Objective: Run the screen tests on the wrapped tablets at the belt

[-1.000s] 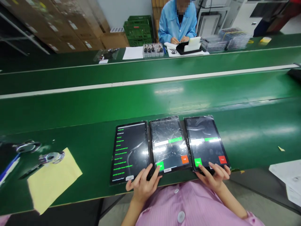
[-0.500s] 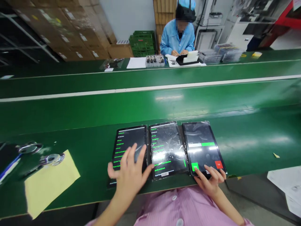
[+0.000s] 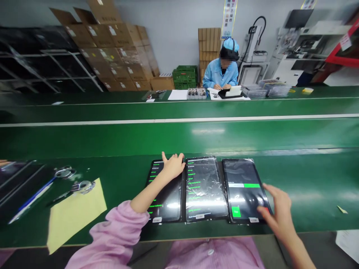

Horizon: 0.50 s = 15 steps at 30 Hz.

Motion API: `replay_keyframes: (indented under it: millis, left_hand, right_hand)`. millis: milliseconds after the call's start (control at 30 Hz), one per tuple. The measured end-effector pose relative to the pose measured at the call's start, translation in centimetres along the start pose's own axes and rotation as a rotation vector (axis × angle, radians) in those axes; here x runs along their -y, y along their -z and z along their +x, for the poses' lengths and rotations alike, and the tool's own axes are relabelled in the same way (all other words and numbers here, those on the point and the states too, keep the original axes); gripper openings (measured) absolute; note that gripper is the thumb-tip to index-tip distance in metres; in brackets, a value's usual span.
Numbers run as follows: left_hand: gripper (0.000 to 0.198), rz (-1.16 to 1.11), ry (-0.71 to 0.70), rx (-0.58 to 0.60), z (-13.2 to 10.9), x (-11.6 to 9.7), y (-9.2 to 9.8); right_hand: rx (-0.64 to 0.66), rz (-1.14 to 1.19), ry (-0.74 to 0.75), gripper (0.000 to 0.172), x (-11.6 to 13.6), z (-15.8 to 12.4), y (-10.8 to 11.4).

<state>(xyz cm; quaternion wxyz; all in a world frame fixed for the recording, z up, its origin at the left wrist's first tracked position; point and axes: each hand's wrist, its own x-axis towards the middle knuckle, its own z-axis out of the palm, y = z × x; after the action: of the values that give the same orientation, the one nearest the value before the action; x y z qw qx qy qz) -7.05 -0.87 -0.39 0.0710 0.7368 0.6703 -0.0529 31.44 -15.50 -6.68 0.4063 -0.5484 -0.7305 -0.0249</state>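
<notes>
Three dark tablets in clear film lie side by side on the green bench. The left tablet (image 3: pixel 171 198) shows a list in green text, partly covered by my left forearm. My left hand (image 3: pixel 172 167) is at its upper right corner, fingers bent at the edge and the outermost finger sticking out. The middle tablet (image 3: pixel 204 190) has a similar green list and strong glare. On the right tablet (image 3: pixel 242 173) are a white and green bar, a green button and a partly hidden red button. My right hand (image 3: pixel 282 209) is at its right edge, thumb and forefinger apart, thumb over the red button.
Left on the bench (image 3: pixel 117 231) lie a yellow sheet (image 3: pixel 75 216), two shiny metal-ended items and a blue-and-white pen-like item (image 3: pixel 33 200). A raised green strip (image 3: pixel 157 138) runs behind the tablets. Beyond it a co-worker in blue (image 3: pixel 221 74) sits with trays (image 3: pixel 196 93).
My left hand has moved from over the left tablet's screen up to its top corner. My right hand has shifted from the right tablet's lower edge to its right side. The view has tilted up.
</notes>
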Motion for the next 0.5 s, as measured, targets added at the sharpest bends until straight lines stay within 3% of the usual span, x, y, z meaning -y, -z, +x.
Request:
replay_keyframes:
  millis: [133, 200, 333, 500]
  left_hand:
    - [0.034, 0.027, 0.028, 0.035, 0.9, -0.6, 0.5]
    - [0.035, 0.031, 0.047, 0.054, 1.2, -0.8, 0.8]
    - [0.037, 0.026, 0.068, 0.070, 1.4, -0.8, 0.9]
    - [0.048, 0.028, 0.034, 0.064, 1.2, -1.5, 1.1]
  right_hand:
    - [0.002, 0.359, -0.559, 0.054, -6.5, 4.7, -3.1]
    - [-0.005, 0.514, -0.707, 0.059, -8.2, 6.2, -5.4]
    - [0.002, 0.621, -0.734, 0.061, -8.8, 6.8, -7.8]
    - [-0.037, 0.653, -0.749, 0.062, -8.5, 6.0, -7.9]
